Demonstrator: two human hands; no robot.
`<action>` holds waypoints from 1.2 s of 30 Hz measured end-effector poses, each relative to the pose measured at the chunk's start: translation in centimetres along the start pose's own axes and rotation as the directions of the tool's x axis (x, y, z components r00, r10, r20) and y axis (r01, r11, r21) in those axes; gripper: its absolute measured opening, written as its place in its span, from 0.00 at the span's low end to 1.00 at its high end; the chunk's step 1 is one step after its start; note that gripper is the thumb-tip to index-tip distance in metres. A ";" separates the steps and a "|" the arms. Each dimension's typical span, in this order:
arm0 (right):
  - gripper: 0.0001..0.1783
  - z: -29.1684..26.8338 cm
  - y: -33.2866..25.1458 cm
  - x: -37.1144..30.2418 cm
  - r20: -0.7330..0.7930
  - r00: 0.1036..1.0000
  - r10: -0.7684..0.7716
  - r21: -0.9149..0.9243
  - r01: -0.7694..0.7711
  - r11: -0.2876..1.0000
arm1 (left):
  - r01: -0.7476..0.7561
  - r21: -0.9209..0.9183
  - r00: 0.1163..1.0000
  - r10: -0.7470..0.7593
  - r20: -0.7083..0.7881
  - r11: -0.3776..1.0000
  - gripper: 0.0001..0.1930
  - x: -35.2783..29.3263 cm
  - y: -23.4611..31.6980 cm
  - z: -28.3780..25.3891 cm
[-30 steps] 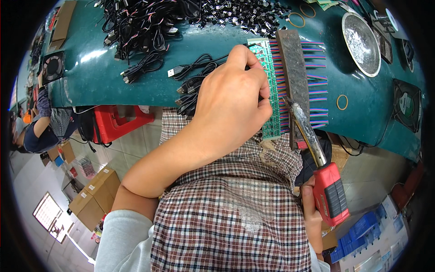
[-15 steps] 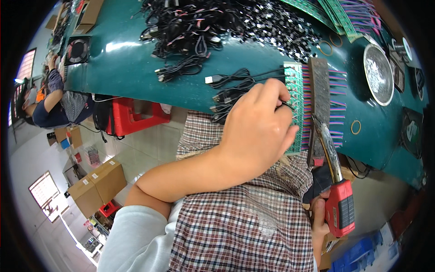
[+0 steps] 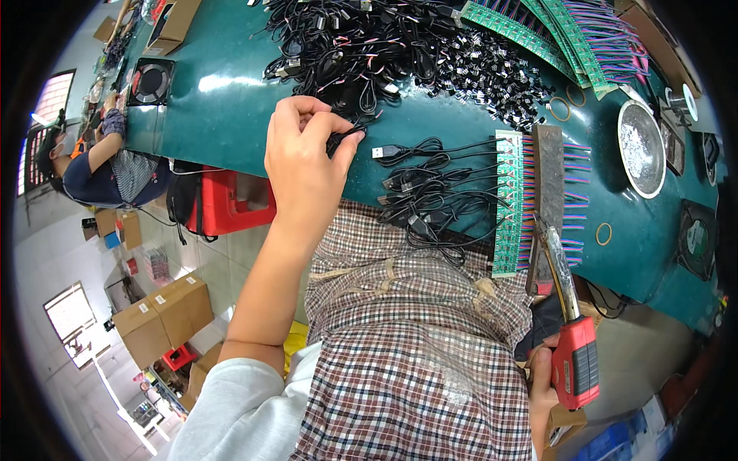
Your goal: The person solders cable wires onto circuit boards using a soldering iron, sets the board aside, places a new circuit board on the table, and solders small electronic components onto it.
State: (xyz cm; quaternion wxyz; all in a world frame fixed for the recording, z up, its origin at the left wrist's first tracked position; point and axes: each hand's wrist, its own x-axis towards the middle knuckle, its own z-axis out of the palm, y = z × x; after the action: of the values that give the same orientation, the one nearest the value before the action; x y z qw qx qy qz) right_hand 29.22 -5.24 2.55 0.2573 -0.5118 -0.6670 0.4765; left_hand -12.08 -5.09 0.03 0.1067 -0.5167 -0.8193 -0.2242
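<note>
**The board is partly full of cables**

The green board (image 3: 508, 211) is lying at the near edge of the surface (image 3: 231, 123), in front of the person. Black cables (image 3: 465, 173) are reaching its left side at the top and middle. That part is looking done, but I cannot tell if each cable is stuck on well. The low end, closest to the person, is showing no cables, so that part is looking left to do.

The left hand (image 3: 307, 157) is pinching a loose cable (image 3: 347, 137) between thumb and finger, away from the board. The right hand (image 3: 541, 375) is wrapping around the red handle of the iron (image 3: 575, 361). The iron's tip is pointing over the dark bar (image 3: 548, 192); I cannot tell if they are touching.

The bar is lying across striped wires (image 3: 576, 201), just right of the board. Farther back, a big pile (image 3: 338, 58) of cables is waiting, beside lots of little black bits (image 3: 492, 81). More green boards (image 3: 523, 42) are lying behind those, so much work is looking left. A round bowl (image 3: 642, 150) is sitting at the right.
</note>
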 end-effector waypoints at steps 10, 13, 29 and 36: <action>0.13 -0.4 0.0 -0.2 0.018 0.990 0.141 -0.014 -0.141 0.990 | 0.318 -0.712 0.941 -0.299 0.158 0.626 0.14 1.5 1.6 -2.1; 0.12 -0.4 0.2 -0.1 0.009 0.994 0.106 -0.005 -0.106 0.994 | 0.403 -0.733 0.914 -0.290 0.286 0.549 0.13 1.2 1.9 -2.8; 0.42 5.7 -5.6 9.4 -0.100 0.990 -0.103 0.363 0.133 0.922 | 0.637 -0.705 0.711 0.117 0.693 0.312 0.05 -1.7 9.7 -2.7; 0.41 5.7 -5.5 9.1 -0.006 0.999 0.053 0.504 -0.043 0.862 | 0.534 -0.711 0.715 0.204 0.668 0.456 0.06 -2.0 10.4 -3.3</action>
State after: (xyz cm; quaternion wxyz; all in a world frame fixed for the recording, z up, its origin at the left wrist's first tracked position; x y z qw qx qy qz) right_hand 18.94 0.92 3.78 0.3768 -0.4481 -0.5038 0.6352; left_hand -2.08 -4.51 4.79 -0.5016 -0.4473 -0.6126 -0.4159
